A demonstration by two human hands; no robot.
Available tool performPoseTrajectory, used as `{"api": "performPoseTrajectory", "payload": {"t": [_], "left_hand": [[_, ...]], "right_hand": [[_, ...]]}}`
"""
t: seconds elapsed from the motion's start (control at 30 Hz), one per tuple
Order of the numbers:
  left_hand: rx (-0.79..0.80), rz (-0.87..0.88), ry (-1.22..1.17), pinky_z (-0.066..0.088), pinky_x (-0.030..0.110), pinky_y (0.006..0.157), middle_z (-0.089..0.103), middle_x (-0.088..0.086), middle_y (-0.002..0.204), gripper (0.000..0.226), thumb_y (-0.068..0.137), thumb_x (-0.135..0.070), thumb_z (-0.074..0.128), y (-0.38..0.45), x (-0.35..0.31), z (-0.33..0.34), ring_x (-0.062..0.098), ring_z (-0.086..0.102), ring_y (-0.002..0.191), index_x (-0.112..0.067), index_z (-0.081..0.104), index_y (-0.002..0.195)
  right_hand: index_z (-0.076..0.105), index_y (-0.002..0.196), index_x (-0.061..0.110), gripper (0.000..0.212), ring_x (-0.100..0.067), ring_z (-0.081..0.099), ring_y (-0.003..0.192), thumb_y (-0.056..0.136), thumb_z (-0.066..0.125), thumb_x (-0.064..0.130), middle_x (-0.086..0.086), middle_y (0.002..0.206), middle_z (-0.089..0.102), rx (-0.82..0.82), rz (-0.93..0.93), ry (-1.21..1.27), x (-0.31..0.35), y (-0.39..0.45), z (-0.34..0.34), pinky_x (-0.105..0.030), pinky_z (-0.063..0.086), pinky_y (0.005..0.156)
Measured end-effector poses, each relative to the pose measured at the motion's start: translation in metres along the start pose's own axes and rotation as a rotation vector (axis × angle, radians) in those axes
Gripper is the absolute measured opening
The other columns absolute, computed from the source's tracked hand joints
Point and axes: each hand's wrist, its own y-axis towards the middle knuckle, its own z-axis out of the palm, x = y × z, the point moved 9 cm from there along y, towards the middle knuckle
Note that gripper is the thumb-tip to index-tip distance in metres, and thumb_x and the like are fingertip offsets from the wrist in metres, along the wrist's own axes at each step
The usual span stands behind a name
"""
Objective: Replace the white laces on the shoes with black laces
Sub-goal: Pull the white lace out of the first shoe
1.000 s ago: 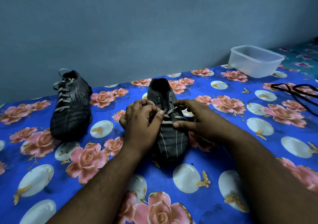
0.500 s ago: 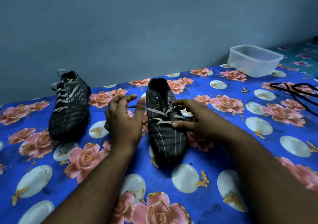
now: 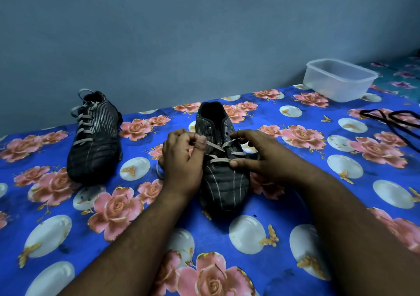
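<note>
— Right, what is being worked on at this moment?

— The white lace [image 3: 217,146] is being drawn out of the near shoe [image 3: 221,170], which is lying in the middle of the flowered bed sheet [image 3: 284,207]. One strand is being pinched by the curled fingers of the left hand [image 3: 183,161]; the shoe is being steadied by the right hand [image 3: 263,157], its fingers spread and nothing being gripped.

— How is it best done?

— Probably one crossing at a time, with the shoe being pressed down so it is not being dragged along.

— And around it?

— The far shoe [image 3: 94,139] is being left fully laced at the left. The black laces [image 3: 391,119] are lying well apart at the right edge, near a clear plastic tub [image 3: 339,83]. Nothing is being blocked.
</note>
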Motion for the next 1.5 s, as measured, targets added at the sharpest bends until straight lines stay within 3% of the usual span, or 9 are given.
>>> {"api": "performPoseTrajectory", "payload": {"t": [0.2, 0.47, 0.67, 0.87, 1.03, 1.13, 1.23, 1.33, 1.5], "left_hand": [[-0.194, -0.077, -0.138, 0.042, 0.049, 0.099, 0.052, 0.003, 0.109, 0.022, 0.102, -0.026, 0.057, 0.002, 0.012, -0.018, 0.024, 0.053, 0.109, -0.006, 0.064, 0.097], [-0.035, 0.037, 0.133, 0.029, 0.035, 0.101, 0.053, -0.015, 0.122, 0.043, 0.076, -0.073, 0.055, -0.001, -0.007, -0.009, 0.01, 0.045, 0.124, -0.041, 0.071, 0.1], [0.0, 0.026, 0.142, 0.027, 0.033, 0.094, 0.059, -0.012, 0.113, 0.02, 0.087, -0.051, 0.069, 0.001, -0.002, -0.003, 0.015, 0.048, 0.118, -0.031, 0.075, 0.086], [0.042, 0.031, 0.099, 0.034, 0.036, 0.1, 0.057, -0.003, 0.116, 0.036, 0.092, -0.047, 0.05, -0.004, -0.007, 0.007, 0.017, 0.049, 0.115, -0.018, 0.071, 0.095], [-0.149, -0.04, -0.077, 0.043, 0.044, 0.097, 0.054, 0.006, 0.108, 0.038, 0.098, -0.039, 0.047, 0.003, 0.007, -0.017, 0.027, 0.055, 0.106, -0.006, 0.066, 0.096], [-0.234, -0.149, -0.06, 0.043, 0.04, 0.1, 0.054, 0.005, 0.121, 0.016, 0.098, -0.021, 0.062, 0.009, 0.027, -0.028, 0.027, 0.053, 0.116, -0.009, 0.065, 0.107], [-0.269, -0.109, -0.035, 0.038, 0.032, 0.102, 0.049, -0.007, 0.127, 0.037, 0.084, -0.008, 0.061, 0.008, 0.024, -0.032, 0.014, 0.05, 0.123, -0.013, 0.06, 0.12], [-0.087, 0.044, -0.152, 0.041, 0.034, 0.107, 0.053, -0.011, 0.128, 0.051, 0.076, -0.013, 0.053, 0.004, 0.002, -0.013, -0.005, 0.05, 0.115, -0.019, 0.057, 0.127], [0.316, 0.134, -0.074, 0.018, 0.034, 0.125, 0.03, -0.017, 0.157, 0.067, 0.09, -0.045, 0.052, -0.013, -0.01, 0.031, 0.0, 0.02, 0.149, -0.027, 0.035, 0.153]], "right_hand": [[0.045, 0.14, 0.044, 0.072, -0.012, 0.046, 0.128, 0.077, 0.071, 0.065, 0.011, 0.137, 0.053, -0.015, -0.001, 0.015, 0.0, -0.002, 0.0, -0.044, 0.041, 0.109], [0.047, 0.141, 0.041, 0.069, -0.015, 0.047, 0.128, 0.08, 0.071, 0.062, 0.01, 0.135, 0.054, -0.013, -0.01, -0.019, 0.001, 0.0, 0.0, -0.046, 0.041, 0.108], [0.046, 0.141, 0.041, 0.074, -0.014, 0.047, 0.128, 0.076, 0.068, 0.068, 0.01, 0.136, 0.054, -0.015, -0.005, -0.021, 0.003, -0.001, -0.002, -0.046, 0.041, 0.108], [0.046, 0.142, 0.04, 0.077, -0.014, 0.048, 0.127, 0.074, 0.066, 0.07, 0.009, 0.136, 0.055, -0.001, 0.002, -0.014, 0.005, -0.002, -0.001, -0.045, 0.041, 0.108], [0.046, 0.142, 0.041, 0.069, -0.013, 0.048, 0.126, 0.081, 0.072, 0.059, 0.009, 0.137, 0.054, -0.005, -0.003, -0.029, 0.005, -0.003, -0.002, -0.044, 0.041, 0.108], [0.047, 0.142, 0.039, 0.075, -0.015, 0.045, 0.13, 0.076, 0.067, 0.066, 0.008, 0.136, 0.054, -0.002, 0.006, -0.042, 0.008, -0.003, -0.003, -0.043, 0.038, 0.111], [0.051, 0.138, 0.039, 0.074, -0.015, 0.039, 0.128, 0.072, 0.069, 0.068, 0.01, 0.126, 0.048, -0.055, -0.011, -0.078, 0.012, -0.005, -0.009, -0.037, 0.034, 0.11], [0.058, 0.128, 0.039, 0.057, -0.014, 0.043, 0.118, 0.077, 0.076, 0.057, 0.013, 0.115, 0.047, -0.153, -0.121, -0.055, 0.027, -0.009, -0.018, -0.028, 0.034, 0.098], [0.07, 0.105, 0.033, 0.022, -0.015, 0.046, 0.1, 0.09, 0.068, 0.049, 0.011, 0.098, 0.055, -0.14, -0.268, -0.097, 0.054, -0.012, -0.007, -0.032, 0.04, 0.091]]}}
